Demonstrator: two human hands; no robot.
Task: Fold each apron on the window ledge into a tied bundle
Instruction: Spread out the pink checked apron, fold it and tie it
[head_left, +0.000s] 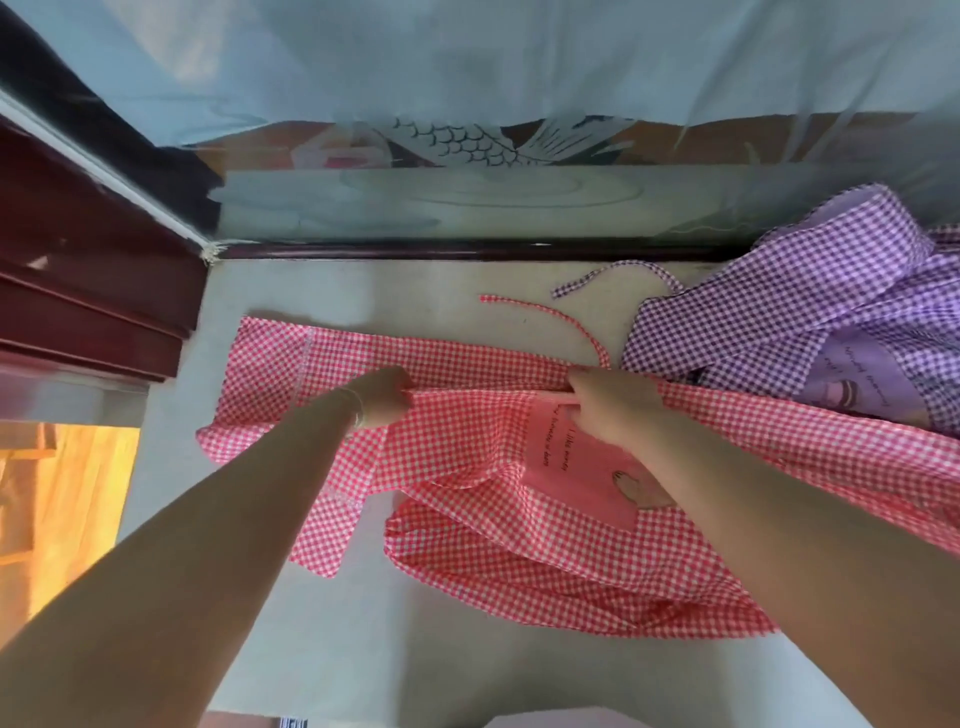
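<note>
Cloth in red and white check, the red apron (467, 457), lies spread on the pale window ledge (363, 280), with its long axis running left to right across the view, parallel to the window. One band of it is flat on the far side, toward the glass; the bigger part, with the pink pocket panel (576, 467), is bunched on the near side and hangs a little over the ledge edge. Its thin tie (550, 314) curls away on the ledge toward the far right.

Both hands are on one line along this long axis. The left hand (382, 397) is closed on a fold of the cloth near the middle, and the right hand (613, 402) is closed on the same fold at the top of the pocket panel. The two grips are level with each other, so the held edge is quite straight between them.

I judge the next move carries this edge away from the body, over the flat band. The loose cloth lies behind the grips, so it must follow.

The purple apron (810, 322) is heaped just beside the right hand, touching the red one, not yet folded.
</note>
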